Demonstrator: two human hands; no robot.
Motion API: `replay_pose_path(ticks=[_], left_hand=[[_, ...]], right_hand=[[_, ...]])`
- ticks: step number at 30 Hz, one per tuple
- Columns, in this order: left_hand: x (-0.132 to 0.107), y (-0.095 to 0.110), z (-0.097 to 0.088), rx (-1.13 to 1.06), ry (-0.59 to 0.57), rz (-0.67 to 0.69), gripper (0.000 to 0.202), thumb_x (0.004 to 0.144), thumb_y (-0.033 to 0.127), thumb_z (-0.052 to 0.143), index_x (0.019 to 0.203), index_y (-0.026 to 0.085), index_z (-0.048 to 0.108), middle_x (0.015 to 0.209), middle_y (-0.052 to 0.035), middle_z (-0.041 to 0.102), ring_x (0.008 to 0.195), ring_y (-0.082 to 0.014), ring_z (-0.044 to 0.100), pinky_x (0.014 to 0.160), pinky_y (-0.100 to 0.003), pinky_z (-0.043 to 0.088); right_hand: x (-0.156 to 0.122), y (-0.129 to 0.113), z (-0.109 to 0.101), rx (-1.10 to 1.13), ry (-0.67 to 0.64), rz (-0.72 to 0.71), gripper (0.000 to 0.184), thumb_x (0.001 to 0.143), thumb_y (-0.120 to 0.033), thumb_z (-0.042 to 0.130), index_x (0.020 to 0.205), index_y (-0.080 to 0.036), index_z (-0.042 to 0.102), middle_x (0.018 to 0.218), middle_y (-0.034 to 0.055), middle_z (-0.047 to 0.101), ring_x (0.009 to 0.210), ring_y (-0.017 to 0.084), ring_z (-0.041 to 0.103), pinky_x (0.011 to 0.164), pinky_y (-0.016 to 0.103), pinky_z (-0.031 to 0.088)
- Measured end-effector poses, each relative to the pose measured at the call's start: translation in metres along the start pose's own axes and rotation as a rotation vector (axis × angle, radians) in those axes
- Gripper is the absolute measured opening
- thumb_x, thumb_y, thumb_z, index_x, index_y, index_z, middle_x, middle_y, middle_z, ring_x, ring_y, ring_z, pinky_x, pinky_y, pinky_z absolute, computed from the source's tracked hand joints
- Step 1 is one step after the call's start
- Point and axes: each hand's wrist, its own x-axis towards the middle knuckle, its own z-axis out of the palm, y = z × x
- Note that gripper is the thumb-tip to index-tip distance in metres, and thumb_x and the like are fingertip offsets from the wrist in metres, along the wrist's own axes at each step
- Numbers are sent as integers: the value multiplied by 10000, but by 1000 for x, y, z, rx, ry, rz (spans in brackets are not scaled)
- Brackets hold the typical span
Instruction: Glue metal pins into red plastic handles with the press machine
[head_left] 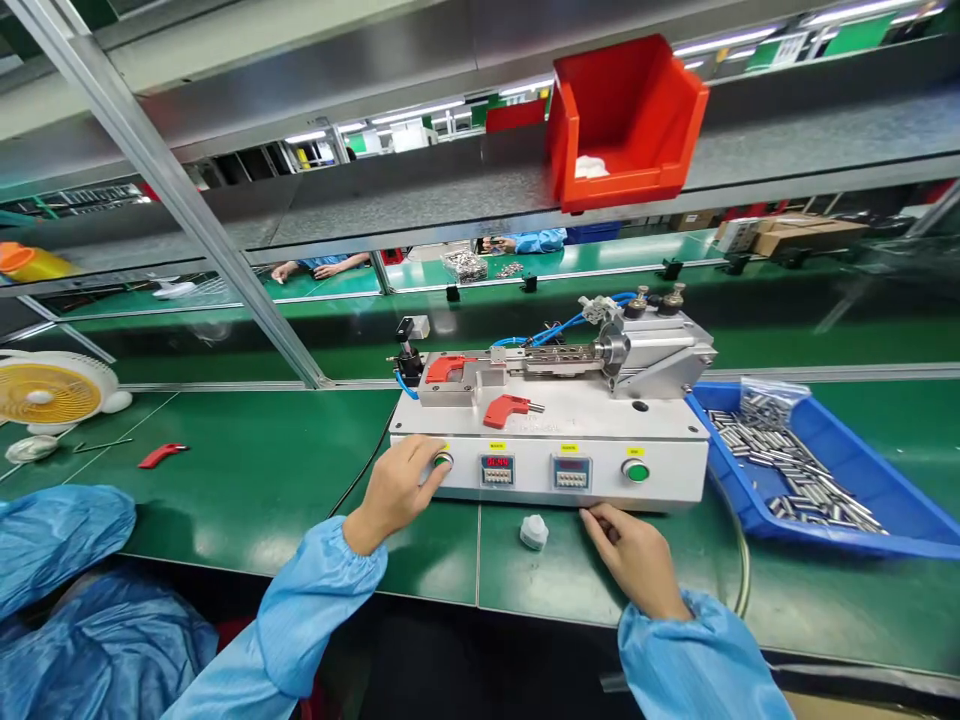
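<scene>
A white bench machine [547, 480] stands in front of me, with a metal clamp and slide unit on top. My left hand [399, 485] rests on its front left corner, thumb at the left green push button [442, 462] and fingers apart on the top edge. My right hand [634, 555] lies on the bench with its fingers curled, fingertips at the machine's lower front edge; nothing shows in them. One red pistol-shaped handle [448, 368] sits in the metal fixture; another red handle with a metal stub [510, 410] lies on the machine's top.
Right of the machine, a blue tray [862, 470] holds many metal cylinders and a plastic bag. A small white knob-like piece [534, 532] lies between my hands. Farther left are a red handle [161, 456], a fan [52, 392] and a co-worker's blue sleeve [67, 540]. A red bin [626, 130] hangs overhead.
</scene>
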Motion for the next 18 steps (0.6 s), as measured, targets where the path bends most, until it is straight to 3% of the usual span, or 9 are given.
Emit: replay_pose_path(ticks=[4,7,10,14,18], left_hand=[[47,27,3,36,-69,12,331,1089,423,443,1213,181,631,1180,-149,692,1056,-290,665,899,-393,548],[80,42,11,94,-200,-40,324,1068,423,511,1262,176,591,1133,-141,687,1028,-302,651,895,-402,539],[101,51,18,133,-303,-96,259,1031,385,581,1190,180,594,1103,-125,674,1008,-298,655,846,-377,541],[103,49,20,62,-308,-137,184,984,314,615,1123,195,597,1074,-87,657,957,-264,670,766,-336,539],[74,35,3,-165,-112,-105,204,946,256,639,1138,203,596,1029,-48,650,822,-196,646,734,-307,534]], right_hand=[[4,-3,-6,40,-16,66,661,992,-756,419,692,-238,697,534,28,644,425,175,550,474,295,383],[6,-5,-8,64,-31,82,679,974,-787,419,689,-238,699,535,33,646,424,180,544,473,298,391],[5,-7,-9,76,-42,98,690,967,-799,412,683,-238,697,537,37,644,441,187,562,481,297,410],[6,-8,-11,76,-46,112,704,958,-812,405,670,-236,691,532,42,646,441,191,571,477,301,422],[10,-8,-14,89,-70,120,690,931,-819,414,691,-243,708,561,44,688,467,210,635,491,310,460]])
